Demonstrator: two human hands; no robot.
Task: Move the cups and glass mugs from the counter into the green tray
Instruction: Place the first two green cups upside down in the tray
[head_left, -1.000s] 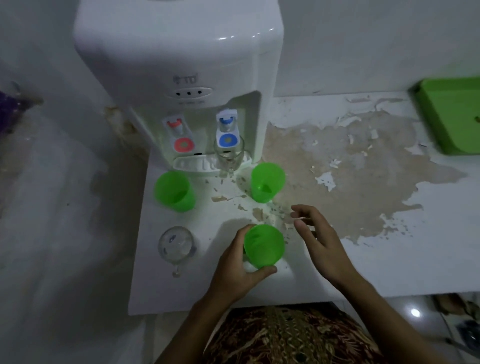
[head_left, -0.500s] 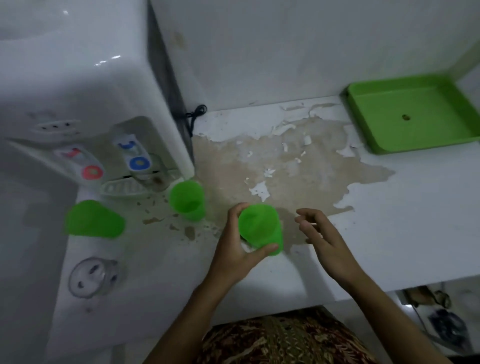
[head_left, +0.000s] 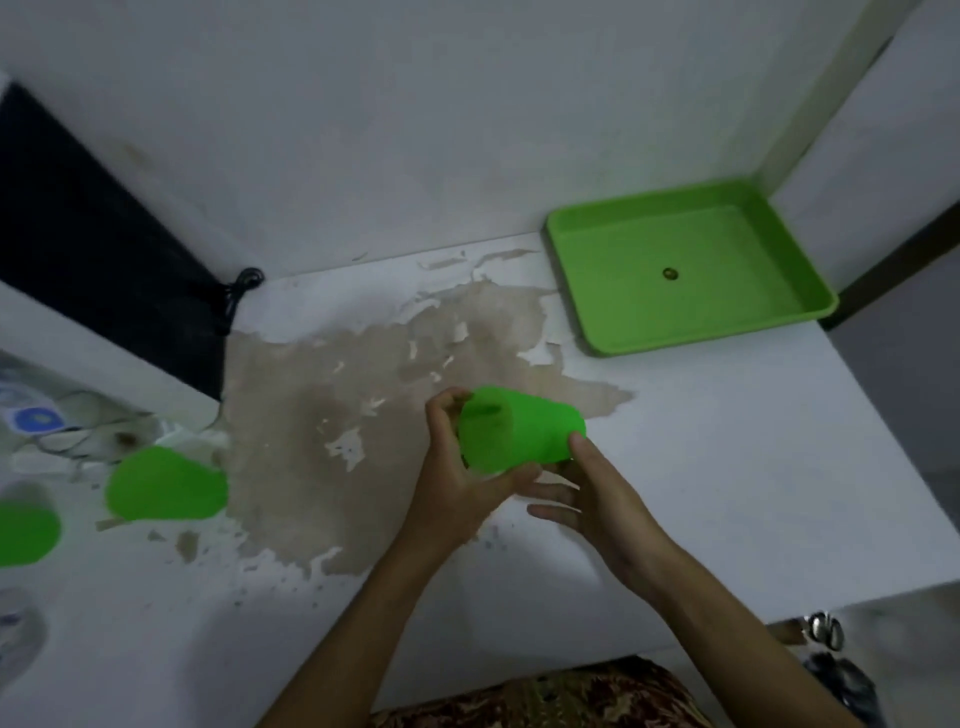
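White peeling bench (head_left: 727, 467) runs clear toward the green tray (head_left: 597, 291) at two o'clock from the hands. Left hand (head_left: 457, 483) wraps the green cup (head_left: 519, 434), held above the bench, its long axis tipped rightward; right hand (head_left: 597, 499), half open, touches its base and sits nearer the tray.

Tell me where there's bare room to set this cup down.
The green tray is bare except a small dark speck. The white counter right of the held cup is free too. Far left, two green cups crowd the dispenser.
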